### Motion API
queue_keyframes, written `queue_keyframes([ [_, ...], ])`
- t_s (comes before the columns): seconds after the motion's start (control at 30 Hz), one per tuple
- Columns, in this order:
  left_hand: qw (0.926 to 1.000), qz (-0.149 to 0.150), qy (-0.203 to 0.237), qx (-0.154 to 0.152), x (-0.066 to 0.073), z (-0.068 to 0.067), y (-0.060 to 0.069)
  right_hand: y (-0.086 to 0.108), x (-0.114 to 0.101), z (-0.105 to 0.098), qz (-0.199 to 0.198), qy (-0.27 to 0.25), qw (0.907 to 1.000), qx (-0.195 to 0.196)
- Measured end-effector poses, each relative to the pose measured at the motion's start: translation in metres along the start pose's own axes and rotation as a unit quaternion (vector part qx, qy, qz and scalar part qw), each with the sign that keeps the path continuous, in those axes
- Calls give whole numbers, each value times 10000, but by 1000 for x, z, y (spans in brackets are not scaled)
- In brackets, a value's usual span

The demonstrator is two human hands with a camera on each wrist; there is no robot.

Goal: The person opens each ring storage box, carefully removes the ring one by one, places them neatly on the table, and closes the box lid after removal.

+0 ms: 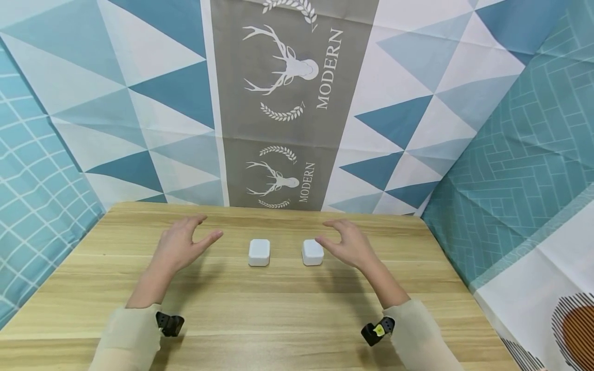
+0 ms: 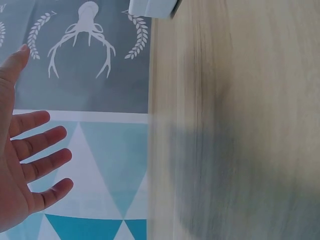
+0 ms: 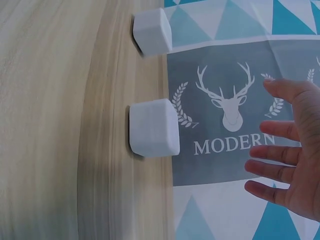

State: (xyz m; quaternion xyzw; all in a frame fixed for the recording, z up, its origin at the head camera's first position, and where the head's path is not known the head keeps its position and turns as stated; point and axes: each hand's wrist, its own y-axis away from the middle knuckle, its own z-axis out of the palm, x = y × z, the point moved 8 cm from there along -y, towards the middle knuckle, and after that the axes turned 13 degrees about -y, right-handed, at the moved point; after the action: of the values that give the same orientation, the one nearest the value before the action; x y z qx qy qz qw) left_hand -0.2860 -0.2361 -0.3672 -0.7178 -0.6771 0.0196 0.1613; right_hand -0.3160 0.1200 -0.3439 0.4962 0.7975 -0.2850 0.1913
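Note:
Two white rounded blocks stand apart on the wooden table, a left block (image 1: 259, 252) and a right block (image 1: 313, 252). My left hand (image 1: 182, 243) is held above the table to the left of the left block, thumb and fingers spread, holding nothing. Just right of the right block hovers my right hand (image 1: 347, 243), its thumb tip overlapping that block in the head view. In the right wrist view both blocks show, and the right hand (image 3: 295, 150) has its fingers apart and empty. The left wrist view shows the left hand (image 2: 30, 150) and part of one block (image 2: 152, 7).
Behind the wooden table (image 1: 260, 319) hangs a cloth (image 1: 171, 118) with triangles and deer prints. Blue tiled-pattern cloth (image 1: 32, 154) is at the left, and a green patterned cloth (image 1: 524, 154) at the right. Black straps with small devices sit on both wrists.

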Motion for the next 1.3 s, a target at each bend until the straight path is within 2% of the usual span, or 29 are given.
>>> queue_keyframes([
  [0.33, 9999, 45, 102, 12, 3, 5, 2, -3, -8, 13, -215, -18, 9998, -46],
  [0.67, 9998, 87, 101, 122, 4, 7, 4, -4, -15, 28, -157, -146, 9995, -214],
  [1.3, 9993, 104, 336, -79, 14, 23, 1, -7, -18, 46, -189, -316, 9989, -276],
])
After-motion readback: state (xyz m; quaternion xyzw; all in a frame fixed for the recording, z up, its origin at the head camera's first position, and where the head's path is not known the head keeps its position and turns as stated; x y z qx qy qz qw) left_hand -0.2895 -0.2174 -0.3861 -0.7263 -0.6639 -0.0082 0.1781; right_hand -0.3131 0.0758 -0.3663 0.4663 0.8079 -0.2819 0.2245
